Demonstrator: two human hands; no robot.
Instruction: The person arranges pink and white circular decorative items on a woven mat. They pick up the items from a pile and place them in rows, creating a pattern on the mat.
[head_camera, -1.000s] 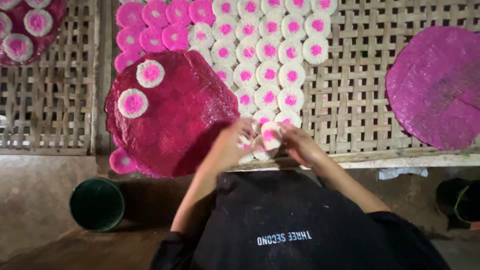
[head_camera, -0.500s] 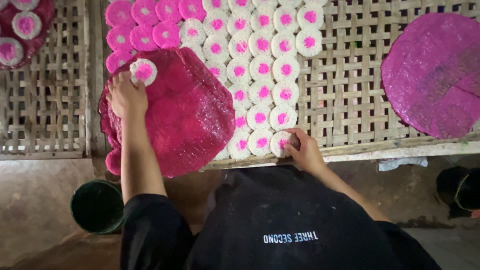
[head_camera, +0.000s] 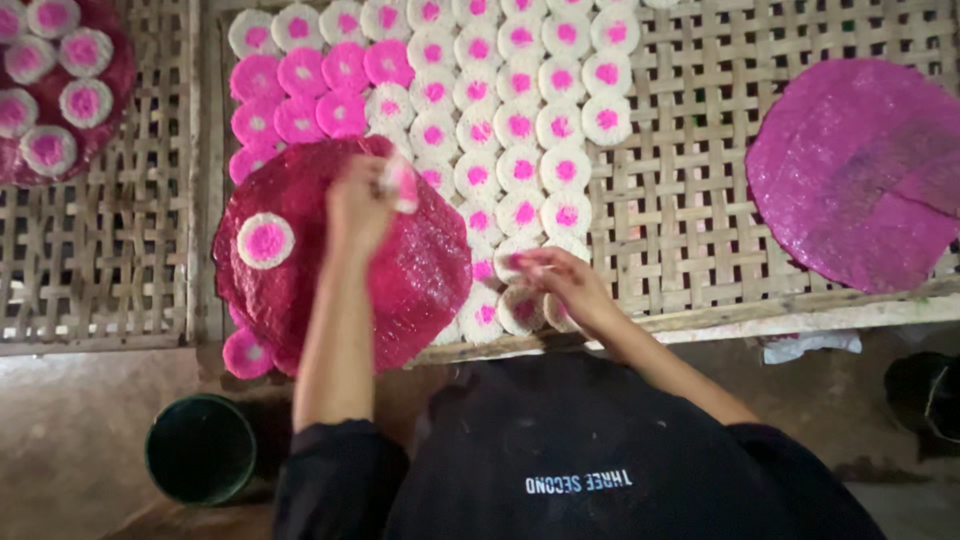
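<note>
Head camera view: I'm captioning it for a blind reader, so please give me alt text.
Seen from above, a person's left hand lifts a small white disc with a pink centre over a round dark pink mat, while the right hand touches rows of similar discs on a woven bamboo rack.

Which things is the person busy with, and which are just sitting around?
In use:
left hand holding a small disc
dark pink tray with one white disc
right hand on the disc rows
woven rack

Lying about:
green bucket
purple round sheet
far-left tray
</note>
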